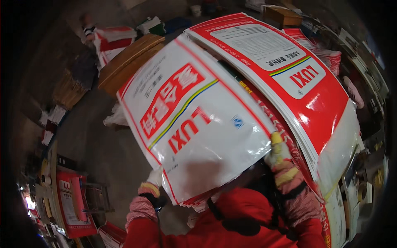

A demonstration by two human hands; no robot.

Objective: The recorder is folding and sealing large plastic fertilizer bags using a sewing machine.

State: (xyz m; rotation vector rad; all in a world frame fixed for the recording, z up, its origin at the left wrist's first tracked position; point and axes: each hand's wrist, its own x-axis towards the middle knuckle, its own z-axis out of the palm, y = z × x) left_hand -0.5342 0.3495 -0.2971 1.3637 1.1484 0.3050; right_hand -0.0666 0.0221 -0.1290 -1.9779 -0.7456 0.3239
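Note:
A bundle of white printed sacks point(223, 144) with red borders lies tilted in front of my body, its layered edges showing at the bottom. My left hand point(154, 179), in a pale glove with a yellow band, is closed on its lower left edge. At the right corner my right hand point(279, 153), in a white and yellow glove, grips the bundle's edge. Most of the fingers are hidden under or behind the sacks. Just right of the bundle stands a tall stack of red and white sacks point(331, 124), close to my right hand.
A wooden table point(130, 62) stands beyond the bundle's far left edge. Another person point(89, 31) is at the far left beside red and white sacks point(113, 41). A metal-framed stool point(97, 196) and more printed sacks point(74, 206) are at the lower left.

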